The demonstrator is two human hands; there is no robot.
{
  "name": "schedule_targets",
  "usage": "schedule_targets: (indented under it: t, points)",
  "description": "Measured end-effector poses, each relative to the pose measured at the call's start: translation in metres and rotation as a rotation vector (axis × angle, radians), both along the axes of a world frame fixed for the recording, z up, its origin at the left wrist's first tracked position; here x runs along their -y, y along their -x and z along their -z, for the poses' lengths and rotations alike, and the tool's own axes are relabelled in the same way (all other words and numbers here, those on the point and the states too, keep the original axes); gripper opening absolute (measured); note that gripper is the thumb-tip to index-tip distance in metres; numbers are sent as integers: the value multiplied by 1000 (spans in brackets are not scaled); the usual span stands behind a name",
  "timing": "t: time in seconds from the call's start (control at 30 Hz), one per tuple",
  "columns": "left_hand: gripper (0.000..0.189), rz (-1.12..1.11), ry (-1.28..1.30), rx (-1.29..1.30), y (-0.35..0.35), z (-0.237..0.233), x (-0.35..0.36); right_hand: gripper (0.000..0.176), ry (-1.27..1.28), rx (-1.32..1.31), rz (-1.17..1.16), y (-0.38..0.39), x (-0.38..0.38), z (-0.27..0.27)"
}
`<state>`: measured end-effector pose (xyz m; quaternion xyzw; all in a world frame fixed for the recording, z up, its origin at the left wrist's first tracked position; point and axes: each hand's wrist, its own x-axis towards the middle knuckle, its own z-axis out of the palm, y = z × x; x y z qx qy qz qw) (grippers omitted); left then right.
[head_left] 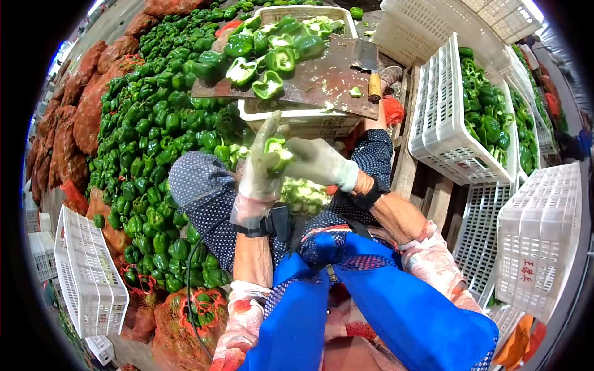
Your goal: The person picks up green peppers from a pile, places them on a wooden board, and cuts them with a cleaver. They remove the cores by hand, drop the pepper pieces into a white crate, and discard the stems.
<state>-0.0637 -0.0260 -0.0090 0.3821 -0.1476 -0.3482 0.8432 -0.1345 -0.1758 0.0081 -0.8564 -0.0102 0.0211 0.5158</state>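
Note:
A cut green bell pepper [277,150] is between my two gloved hands, its pale inside showing. My left hand [260,168] grips it from the left, with one finger pointing up. My right hand [317,163] is closed at the pepper's right side, its fingertips partly hidden. Below the hands lies a heap of pale pepper cores [304,196]. Beyond them, a brown cutting board [328,77] rests across a white crate [297,125] and bears several cut pepper halves [268,85]. A cleaver [374,86] with a wooden handle lies at the board's right.
A large pile of whole green peppers [148,142] spreads on the left, with red mesh sacks [93,111] behind it. At right, a white crate [433,117] holds peppers near more crates [538,241]. Another white crate [93,278] stands at lower left.

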Motion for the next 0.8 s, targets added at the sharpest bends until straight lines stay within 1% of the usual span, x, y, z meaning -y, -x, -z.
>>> schedule_targets:
  t: [0.03, 0.07, 0.13, 0.17, 0.2, 0.3, 0.33, 0.37, 0.43, 0.5, 0.53, 0.57, 0.6, 0.63, 0.67, 0.7, 0.73, 0.8]
  points:
    - [77, -9, 65, -42, 3, -5, 1, 47, -119, 7, 34, 2, -1, 3]
    - [81, -30, -38, 125, -2, 1, -1, 45, -288, -24, 71, 2, -5, 11]
    - [81, 19, 21, 79, -3, -4, -5, 43, -460, -40, 61, 5, -8, 4]
    - [81, 45, 51, 58, -3, -6, -6, 41, -499, -37, 51, 6, -9, 3]
    - [80, -3, 110, 43, -1, 2, -3, 40, -538, -35, 40, 6, -9, 1]
    - [80, -17, 69, 2, 6, -12, -4, 38, -469, -106, 15, 7, -4, 10]
    - [80, -36, 31, -43, 10, -18, -3, 39, -454, -69, -22, 9, -3, 0]
    - [80, -14, -58, -6, 9, -15, -6, 38, -445, -205, -10, 13, -5, -15]
    - [80, 5, -224, 44, 5, -8, -13, 41, -392, -165, -138, 9, 1, -15]
    - [79, 6, -372, 72, 3, -6, -15, 44, -471, -266, -178, 13, 1, -26]
    - [78, -47, -329, 167, 11, -26, -9, 45, -508, -317, -201, 14, 0, -33]
    - [78, -100, -291, 257, 16, -36, -7, 49, -603, -407, -163, 15, -3, -37]
    - [78, -67, -234, 295, 11, -33, -9, 47, -723, -368, -161, 16, -5, -25]
    - [75, -78, -277, 265, 14, -42, -8, 45, -844, -327, -157, 16, -8, -6]
    - [72, -114, -358, 453, 9, -30, -8, 43, -884, -269, -135, 14, -13, 9]
    - [70, -116, -373, 478, 7, -23, -7, 41, -920, -210, -111, 10, -19, 23]
    - [69, -118, -387, 503, 5, -19, -6, 39, -951, -150, -89, 6, -23, 21]
    - [68, -53, -290, 227, 6, -18, -5, 41, -690, -179, -36, 8, -13, 8]
